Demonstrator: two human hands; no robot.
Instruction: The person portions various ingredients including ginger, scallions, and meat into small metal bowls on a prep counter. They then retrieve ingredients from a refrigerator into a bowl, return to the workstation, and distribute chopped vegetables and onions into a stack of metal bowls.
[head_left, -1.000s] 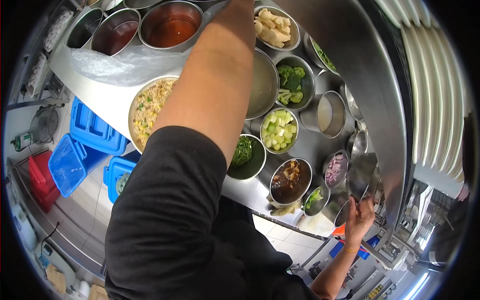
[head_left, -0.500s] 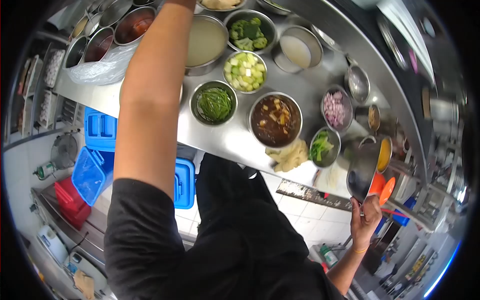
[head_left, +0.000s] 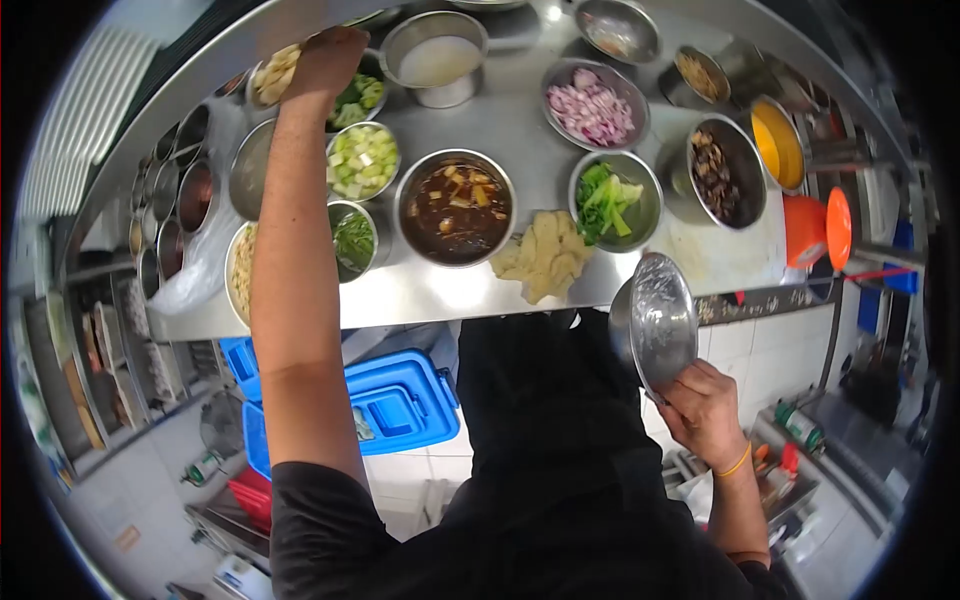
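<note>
My right hand (head_left: 703, 415) grips the rim of a shiny metal bowl (head_left: 664, 325). That bowl is tilted on its side just off the front edge of the counter, and its inside looks bare apart from wet smears. At the far left of the counter, my left hand (head_left: 332, 62) reaches over a bowl of broccoli (head_left: 357, 100). Beside it stands a bowl of pale pieces (head_left: 276, 76). The fingers of that hand are turned away, so their grip is hidden. Closest to the held bowl are chopped greens (head_left: 612, 203) in a bowl and a pale yellowish lump (head_left: 545, 258).
The steel counter (head_left: 440, 300) carries bowls of brown sauce (head_left: 458, 212), chopped onion (head_left: 592, 110), dark sliced pieces (head_left: 712, 172) and cut pale-green vegetable (head_left: 362, 160). An orange container (head_left: 803, 230) stands at right. Below are blue bins (head_left: 400, 405).
My right hand has brought the metal bowl from over the counter's right side back towards me, uncovering the dark sliced pieces. The view has turned, and my left hand has come into sight.
</note>
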